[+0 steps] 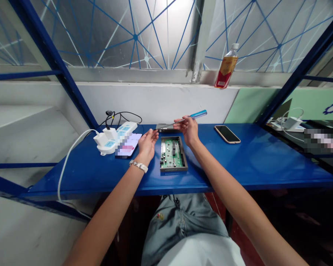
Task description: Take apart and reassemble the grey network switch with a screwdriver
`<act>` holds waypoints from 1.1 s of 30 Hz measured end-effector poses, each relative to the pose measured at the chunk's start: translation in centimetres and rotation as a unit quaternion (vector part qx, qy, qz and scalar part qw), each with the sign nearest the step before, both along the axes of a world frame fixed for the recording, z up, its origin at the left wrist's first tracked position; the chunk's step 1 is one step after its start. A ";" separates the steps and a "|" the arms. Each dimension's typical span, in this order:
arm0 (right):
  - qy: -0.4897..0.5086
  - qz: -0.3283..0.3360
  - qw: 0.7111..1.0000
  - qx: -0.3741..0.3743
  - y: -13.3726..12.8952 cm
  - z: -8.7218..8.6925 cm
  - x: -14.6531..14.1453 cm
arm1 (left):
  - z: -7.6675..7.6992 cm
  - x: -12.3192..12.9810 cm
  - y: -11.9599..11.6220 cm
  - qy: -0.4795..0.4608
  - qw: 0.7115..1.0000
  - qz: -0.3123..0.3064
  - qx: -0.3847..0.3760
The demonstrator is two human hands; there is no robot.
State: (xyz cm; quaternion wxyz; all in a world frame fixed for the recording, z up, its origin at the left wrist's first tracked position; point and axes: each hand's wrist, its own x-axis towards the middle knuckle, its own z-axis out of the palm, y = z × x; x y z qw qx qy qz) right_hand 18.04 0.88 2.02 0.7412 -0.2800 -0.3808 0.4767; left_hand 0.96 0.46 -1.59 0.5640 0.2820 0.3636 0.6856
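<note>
A long screwdriver [199,114] with a clear blue handle slants over the bench, handle up to the right and tip down to the left. My right hand [189,131] is closed on it where handle and shaft meet. At the tip, my left hand [147,143] has thumb and fingers pinched together; anything small between them is too tiny to make out. Below and between both hands lies a green circuit board [172,152] in an open dark metal case [174,169]. Behind it, partly covered by the shaft and right fingers, is a flat grey metal part [163,129].
To the left, a white power strip [108,146] with plugged-in chargers and cables stands beside a phone with a lit screen [129,146]. A dark-screened phone [227,134] lies right on the blue bench [255,162]. A drink bottle [226,68] stands on the sill.
</note>
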 end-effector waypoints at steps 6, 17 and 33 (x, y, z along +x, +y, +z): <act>-0.011 0.021 0.999 0.028 -0.2 -0.1 0.3 | 0.4 0.1 -0.2 -0.049 0.999 -0.014 -0.013; -0.052 0.018 0.996 0.069 -0.4 0.5 0.8 | 0.4 -0.3 -0.5 0.024 0.998 -0.056 0.026; -0.168 -0.092 0.974 0.121 -0.2 1.3 1.7 | 0.6 -0.9 4.7 0.564 0.788 -0.117 0.218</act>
